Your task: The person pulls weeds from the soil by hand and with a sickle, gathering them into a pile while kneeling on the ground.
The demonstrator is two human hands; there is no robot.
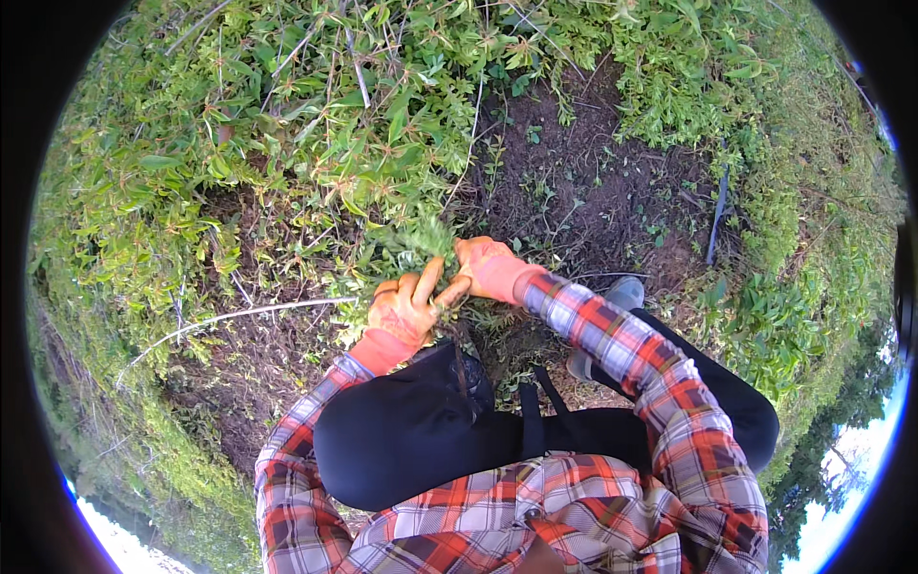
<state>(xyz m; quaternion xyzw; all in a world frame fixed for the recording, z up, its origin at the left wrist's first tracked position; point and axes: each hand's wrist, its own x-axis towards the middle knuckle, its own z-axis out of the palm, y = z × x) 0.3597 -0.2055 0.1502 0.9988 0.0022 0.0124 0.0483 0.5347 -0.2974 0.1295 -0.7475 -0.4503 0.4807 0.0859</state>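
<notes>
Both hands wear orange work gloves with pinkish cuffs and meet in front of my bent knee. My left hand [401,312] has its fingers closed around a bunch of leafy green stems [429,242]. Fresh leaves stick out above the fingers and are blurred. Below them, thin brown stems or roots [460,359] hang towards my dark trouser leg. Close against it on the right, my right hand [491,267] grips the same bunch; its fingertips are partly hidden by leaves.
Bare dark soil [595,179] with small weeds and cut bits lies ahead right. Dense leafy shrubs [323,129] stand ahead left. A pale bent twig [237,313] arches beside my left hand. A grey strip [718,208] stands at the soil's right edge. My shoe [625,293] rests below the soil patch.
</notes>
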